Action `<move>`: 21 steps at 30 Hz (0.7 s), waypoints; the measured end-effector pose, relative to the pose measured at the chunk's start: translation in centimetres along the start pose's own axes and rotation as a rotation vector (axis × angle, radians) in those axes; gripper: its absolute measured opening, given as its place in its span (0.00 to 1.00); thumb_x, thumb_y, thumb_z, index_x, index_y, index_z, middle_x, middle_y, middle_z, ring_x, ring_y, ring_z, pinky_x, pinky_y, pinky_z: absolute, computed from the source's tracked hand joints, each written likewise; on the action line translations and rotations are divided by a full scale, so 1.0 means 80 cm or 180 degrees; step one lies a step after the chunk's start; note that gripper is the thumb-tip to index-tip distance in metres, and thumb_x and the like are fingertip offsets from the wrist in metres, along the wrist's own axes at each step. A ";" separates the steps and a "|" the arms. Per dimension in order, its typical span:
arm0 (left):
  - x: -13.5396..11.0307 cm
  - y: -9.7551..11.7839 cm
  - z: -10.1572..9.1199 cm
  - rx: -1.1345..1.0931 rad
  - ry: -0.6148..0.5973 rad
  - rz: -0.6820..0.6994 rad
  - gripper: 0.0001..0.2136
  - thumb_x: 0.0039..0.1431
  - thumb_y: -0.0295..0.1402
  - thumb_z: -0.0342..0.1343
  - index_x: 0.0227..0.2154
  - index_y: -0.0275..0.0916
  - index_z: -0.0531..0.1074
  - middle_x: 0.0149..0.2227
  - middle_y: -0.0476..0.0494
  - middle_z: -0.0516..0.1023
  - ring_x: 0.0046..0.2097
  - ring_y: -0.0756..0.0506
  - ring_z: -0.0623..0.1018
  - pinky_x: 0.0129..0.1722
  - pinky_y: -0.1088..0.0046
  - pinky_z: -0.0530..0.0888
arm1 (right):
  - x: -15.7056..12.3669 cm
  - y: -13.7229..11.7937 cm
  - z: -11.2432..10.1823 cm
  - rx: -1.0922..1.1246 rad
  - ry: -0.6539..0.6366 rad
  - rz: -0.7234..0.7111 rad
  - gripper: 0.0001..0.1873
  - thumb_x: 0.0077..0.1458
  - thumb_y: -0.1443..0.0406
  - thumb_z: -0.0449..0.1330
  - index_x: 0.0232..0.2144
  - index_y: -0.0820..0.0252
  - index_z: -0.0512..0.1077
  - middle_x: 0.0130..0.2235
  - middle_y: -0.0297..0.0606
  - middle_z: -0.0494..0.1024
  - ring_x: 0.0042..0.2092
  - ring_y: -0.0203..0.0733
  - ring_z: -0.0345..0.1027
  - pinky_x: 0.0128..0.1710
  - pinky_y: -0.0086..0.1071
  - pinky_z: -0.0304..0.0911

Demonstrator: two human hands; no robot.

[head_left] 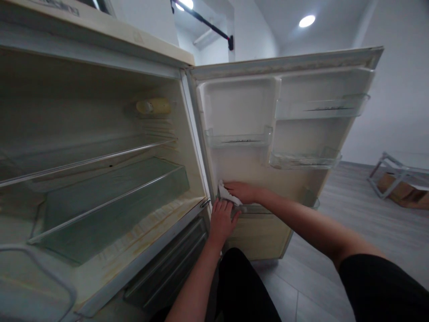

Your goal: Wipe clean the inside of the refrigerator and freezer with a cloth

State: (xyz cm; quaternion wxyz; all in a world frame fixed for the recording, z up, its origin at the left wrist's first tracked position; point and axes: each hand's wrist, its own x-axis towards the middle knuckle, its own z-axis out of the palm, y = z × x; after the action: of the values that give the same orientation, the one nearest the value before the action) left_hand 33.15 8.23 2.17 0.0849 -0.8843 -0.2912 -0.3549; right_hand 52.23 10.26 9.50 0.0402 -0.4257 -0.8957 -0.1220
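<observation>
My right hand [244,192] presses a crumpled white cloth [228,194] against the inner face of the open fridge door [254,172], low down near the hinge side. It may be a paper towel; I cannot tell. Just below, my left hand [222,219] has its fingers curled over the rim of the lower door shelf [253,209], with the thumb apart. The hands are close together, and the left one partly hides the shelf's end. Yellowish stains mark the door lining.
On the left is the fridge interior with a glass shelf [90,156], a greenish clear drawer [117,214] and a yellowed lamp cover [153,106]. Clear bins [321,107] line the upper door. A metal-framed table [402,167] and cardboard box [405,190] stand at right.
</observation>
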 end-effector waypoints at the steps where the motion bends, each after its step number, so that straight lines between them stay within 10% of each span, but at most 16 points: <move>1: 0.000 -0.001 0.000 0.0013 -0.0001 0.0008 0.12 0.66 0.43 0.56 0.44 0.39 0.72 0.42 0.41 0.78 0.49 0.37 0.75 0.64 0.51 0.65 | 0.007 0.002 -0.003 -0.0242 0.0116 -0.0058 0.16 0.63 0.69 0.57 0.51 0.70 0.76 0.64 0.54 0.68 0.70 0.52 0.54 0.69 0.45 0.53; 9: -0.005 -0.009 -0.005 -0.0071 -0.0030 0.0054 0.11 0.66 0.43 0.56 0.41 0.40 0.72 0.39 0.43 0.78 0.47 0.39 0.76 0.64 0.52 0.64 | -0.076 0.037 -0.037 -0.1003 0.0785 0.0075 0.21 0.68 0.71 0.53 0.61 0.56 0.69 0.72 0.44 0.54 0.75 0.49 0.38 0.69 0.53 0.49; 21: -0.001 -0.006 -0.001 -0.0145 0.0024 0.0059 0.12 0.66 0.43 0.54 0.41 0.39 0.72 0.39 0.42 0.77 0.47 0.38 0.75 0.64 0.50 0.64 | -0.279 0.009 -0.086 -0.2175 0.0315 0.2435 0.24 0.65 0.69 0.51 0.61 0.58 0.70 0.55 0.55 0.72 0.55 0.59 0.64 0.52 0.47 0.61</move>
State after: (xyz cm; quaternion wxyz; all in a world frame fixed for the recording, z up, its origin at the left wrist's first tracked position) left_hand 32.77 8.56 2.14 0.0691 -0.8873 -0.2745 -0.3641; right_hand 66.70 -7.85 12.35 -0.0170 -0.7054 -0.5819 -0.4043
